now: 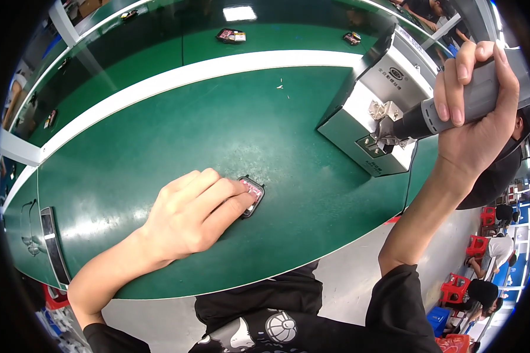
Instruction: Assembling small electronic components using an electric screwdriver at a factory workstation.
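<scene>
My left hand [197,212] rests on the green worktop, its fingertips pressed on a small black casing [261,191] with a red-and-white patterned inside. The fingers cover much of that casing. Raised at the right, my right hand [474,112] is wrapped round a grey electric screwdriver [430,117] with a black nose. The screwdriver's front end points down and left at the metal pick-up part of a silver-white screw feeder [386,70]. Whether its bit touches a screw there, I cannot tell.
A white ledge [206,66] curves along the worktop's far side. Beyond it, a green conveyor belt carries several small black units, one of them a dark casing [231,36]. Tiny white scraps [280,87] lie near the ledge. Glasses [30,235] are at far left. People sit at right.
</scene>
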Motion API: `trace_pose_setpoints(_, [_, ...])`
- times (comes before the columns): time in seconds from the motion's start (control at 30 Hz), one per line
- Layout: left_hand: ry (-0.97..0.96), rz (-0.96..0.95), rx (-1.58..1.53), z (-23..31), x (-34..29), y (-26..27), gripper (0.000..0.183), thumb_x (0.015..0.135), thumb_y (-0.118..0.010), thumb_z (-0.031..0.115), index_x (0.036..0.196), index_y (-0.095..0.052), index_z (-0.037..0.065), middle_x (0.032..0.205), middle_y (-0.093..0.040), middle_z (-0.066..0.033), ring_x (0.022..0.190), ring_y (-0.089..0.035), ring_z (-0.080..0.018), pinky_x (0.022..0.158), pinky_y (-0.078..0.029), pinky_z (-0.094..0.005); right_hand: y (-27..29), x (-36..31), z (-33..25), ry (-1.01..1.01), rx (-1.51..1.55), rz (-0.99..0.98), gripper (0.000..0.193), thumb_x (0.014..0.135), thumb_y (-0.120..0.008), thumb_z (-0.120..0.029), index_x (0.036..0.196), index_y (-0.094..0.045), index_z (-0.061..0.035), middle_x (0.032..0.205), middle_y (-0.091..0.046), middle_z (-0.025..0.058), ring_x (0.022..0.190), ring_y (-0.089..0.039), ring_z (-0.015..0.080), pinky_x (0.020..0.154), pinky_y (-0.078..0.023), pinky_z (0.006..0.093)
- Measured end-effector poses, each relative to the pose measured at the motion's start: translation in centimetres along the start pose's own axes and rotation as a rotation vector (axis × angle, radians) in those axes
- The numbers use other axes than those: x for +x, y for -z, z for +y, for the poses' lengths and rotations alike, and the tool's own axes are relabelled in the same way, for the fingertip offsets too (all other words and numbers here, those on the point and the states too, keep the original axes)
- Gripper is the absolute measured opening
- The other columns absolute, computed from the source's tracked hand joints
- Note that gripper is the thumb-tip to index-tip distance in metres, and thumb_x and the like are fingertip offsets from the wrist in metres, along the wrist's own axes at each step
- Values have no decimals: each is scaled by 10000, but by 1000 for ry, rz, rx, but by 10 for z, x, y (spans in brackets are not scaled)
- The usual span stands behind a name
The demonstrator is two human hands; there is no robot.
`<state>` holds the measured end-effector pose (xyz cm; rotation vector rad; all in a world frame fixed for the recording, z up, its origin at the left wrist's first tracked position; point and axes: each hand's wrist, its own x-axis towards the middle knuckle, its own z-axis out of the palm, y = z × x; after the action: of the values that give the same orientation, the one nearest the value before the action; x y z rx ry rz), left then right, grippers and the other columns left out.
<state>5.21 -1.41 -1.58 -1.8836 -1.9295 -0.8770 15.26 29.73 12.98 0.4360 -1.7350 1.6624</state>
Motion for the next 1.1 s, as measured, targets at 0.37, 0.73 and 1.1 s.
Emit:
trace_pose_setpoints(0.37, [-21,6,50,1,1,3,283,747,-728,92,1013,-758,-1,988,-729,-71,725,-608,-192,596,-524,-316,-14,1,-1,-8,10,-39,243,1109,-428,-205,1033,-511,11,759,-498,111,410,-362,112,365,-356,255])
trace_pose_setpoints(0.73, [2,25,38,2,-5,3,255,764,-734,66,1014,-760,31,965,-713,-46,729,-598,-179,559,-510,-307,-23,-14,-7,54,-98,-55,242,1114,-404,-235,1038,-487,-22,759,-507,114,392,-364,120,374,-365,266])
trace_pose_setpoints(1.1, [18,28,42,1,-6,2,253,778,-735,101,1022,-771,43,969,-707,-38,734,-597,-174,577,-514,-303,-25,-7,-4,20,-38,-99,273,1113,-390,-275,1057,-465,-19,730,-524,129,355,-369,134,346,-359,282])
